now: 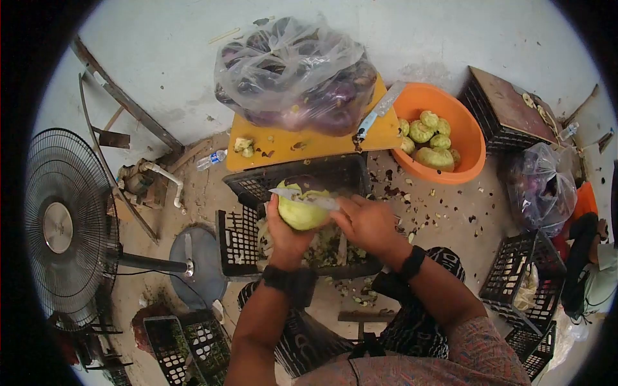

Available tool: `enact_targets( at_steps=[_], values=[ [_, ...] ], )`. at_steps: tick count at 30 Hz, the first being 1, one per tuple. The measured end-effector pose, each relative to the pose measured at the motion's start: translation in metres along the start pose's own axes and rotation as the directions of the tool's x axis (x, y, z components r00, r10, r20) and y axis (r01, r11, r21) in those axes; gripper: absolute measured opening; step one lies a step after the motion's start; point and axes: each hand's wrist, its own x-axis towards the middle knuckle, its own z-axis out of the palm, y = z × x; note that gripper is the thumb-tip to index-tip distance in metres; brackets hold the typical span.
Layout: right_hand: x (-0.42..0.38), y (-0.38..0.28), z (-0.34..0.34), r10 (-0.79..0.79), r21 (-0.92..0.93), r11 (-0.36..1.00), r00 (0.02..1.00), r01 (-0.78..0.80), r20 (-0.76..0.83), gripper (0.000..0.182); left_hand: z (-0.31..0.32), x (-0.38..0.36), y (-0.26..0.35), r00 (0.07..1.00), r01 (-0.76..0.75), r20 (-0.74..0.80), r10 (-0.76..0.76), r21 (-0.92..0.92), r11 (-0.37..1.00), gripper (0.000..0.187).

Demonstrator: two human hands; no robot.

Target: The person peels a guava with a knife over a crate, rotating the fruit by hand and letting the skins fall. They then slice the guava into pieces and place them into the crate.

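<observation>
My left hand (288, 239) is wrapped round a round, pale green eggplant (302, 215), mostly peeled, with some dark skin at its far side. My right hand (371, 222) is closed on a knife (327, 202); its handle is hidden in my fingers. The pale blade lies across the top of the eggplant and is slightly blurred. Directly below both hands stands a black crate (239, 241) with peelings (325, 249) inside.
Beyond the crate, a yellow table (270, 154) bears a plastic bag of purple eggplants (296, 80) and a blue-handled cleaver (381, 110). An orange basin (474, 141) holds several peeled eggplants (436, 158). A fan (59, 228) stands left, another crate (524, 276) right. Scraps litter the floor.
</observation>
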Motion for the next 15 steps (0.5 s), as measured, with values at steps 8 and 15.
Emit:
enact_targets(
  at_steps=[8,15],
  values=[
    [0.002,-0.002,0.006,0.000,0.017,1.000,0.999,0.000,-0.042,0.026,-0.014,0.006,-0.008,0.999,-0.027,-0.043,0.029,0.027,0.999,0.058],
    [0.004,-0.003,0.003,0.021,0.037,0.999,0.999,-0.019,-0.045,0.026,-0.007,0.004,-0.009,0.999,-0.023,-0.045,0.026,0.062,0.998,0.059]
  ],
)
